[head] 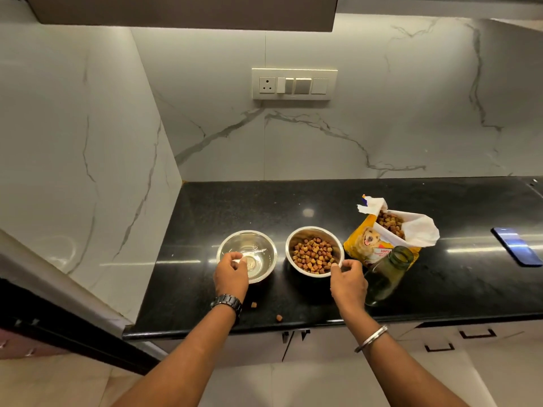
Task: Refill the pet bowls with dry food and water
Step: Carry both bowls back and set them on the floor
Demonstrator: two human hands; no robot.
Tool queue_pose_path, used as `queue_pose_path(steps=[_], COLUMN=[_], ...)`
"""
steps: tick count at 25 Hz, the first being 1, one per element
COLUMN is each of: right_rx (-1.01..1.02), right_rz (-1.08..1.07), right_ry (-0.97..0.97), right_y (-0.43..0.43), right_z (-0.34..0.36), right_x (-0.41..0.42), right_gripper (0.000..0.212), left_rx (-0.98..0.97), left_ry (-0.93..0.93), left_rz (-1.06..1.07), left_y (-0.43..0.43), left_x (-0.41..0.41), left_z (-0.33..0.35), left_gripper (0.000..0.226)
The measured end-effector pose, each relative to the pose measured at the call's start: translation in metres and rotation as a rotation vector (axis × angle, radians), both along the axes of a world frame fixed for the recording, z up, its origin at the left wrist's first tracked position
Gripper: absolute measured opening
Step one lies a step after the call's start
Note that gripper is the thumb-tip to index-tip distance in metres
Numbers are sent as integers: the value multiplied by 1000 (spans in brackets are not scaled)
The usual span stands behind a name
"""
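Two steel bowls stand side by side on the black counter. The left bowl [258, 248] holds clear water. The right bowl [296, 239] is filled with brown kibble [313, 255]. My left hand [230, 273] pinches the near rim of the water bowl. My right hand [348, 279] grips the near right rim of the kibble bowl. An open yellow dog-food bag [379, 236] lies just right of the bowls, kibble showing in its mouth. A green glass bottle [388, 274] stands in front of the bag, by my right wrist.
Two loose kibble pieces [253, 304] lie near the counter's front edge [264, 329]. A blue phone [517, 245] rests at the far right. A marble side wall [88, 171] closes the left end. A switch panel [294, 84] sits on the backsplash. Drawers lie below.
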State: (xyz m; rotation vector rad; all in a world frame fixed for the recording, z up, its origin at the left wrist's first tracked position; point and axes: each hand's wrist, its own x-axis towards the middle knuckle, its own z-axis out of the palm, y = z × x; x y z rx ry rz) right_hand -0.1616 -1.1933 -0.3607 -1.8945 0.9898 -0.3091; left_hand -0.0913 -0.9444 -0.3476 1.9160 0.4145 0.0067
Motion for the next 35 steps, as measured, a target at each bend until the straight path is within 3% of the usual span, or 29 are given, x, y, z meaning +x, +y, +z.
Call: queue_pose_path(steps=[3, 6, 16, 19, 23, 28, 35], right_rx=[25, 60, 235, 316, 412, 603, 762], right_rz=[-8, -3, -23, -32, 2, 11, -33], right_ry=[62, 95, 80, 69, 62, 38, -21], right_y=[-7, -8, -17, -18, -14, -10, -8], right_z=[-2, -8, -16, -19, -22, -26, -24], right_x=[1, 4, 11, 12, 12, 13, 16], right_gripper=[55, 69, 60, 51, 37, 43, 28], left_rx=[70, 113, 109, 85, -85, -459, -690], left_ry=[5, 45, 149, 187, 249, 335, 387], left_rz=[93, 130, 195, 183, 224, 170, 128], left_y=[8, 11, 17, 20, 20, 18, 27], left_x=[7, 9, 5, 6, 9, 1, -6], left_z=[-3, -6, -16, -26, -38, -30, -30], left_gripper=[19, 36, 43, 29, 26, 17, 27])
